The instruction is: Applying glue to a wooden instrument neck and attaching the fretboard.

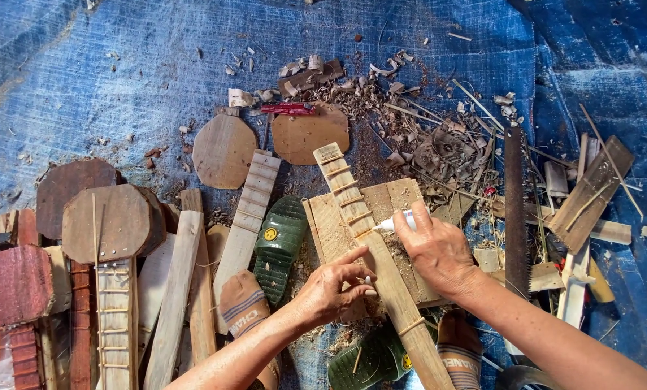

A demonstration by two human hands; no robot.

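Note:
My right hand [439, 249] grips a small white glue tube [398, 223] whose tip points left onto a long wooden neck strip [367, 238] crossed by thin fret sticks. That strip lies diagonally over a flat wooden board [331, 224]. My left hand [332, 289] rests on the strip lower down, fingers pinched around a small white piece [367, 280], possibly a cap. Both my feet in striped socks [242, 303] sit at the bottom beside green sandals [280, 245].
Octagonal wooden discs [223, 150] and several fretted necks [115, 318] lie at left on the blue tarp [85, 65]. A red cutter [289, 109] lies by a shavings pile [424, 137]. A handsaw [515, 209] and wood scraps [591, 191] are at right.

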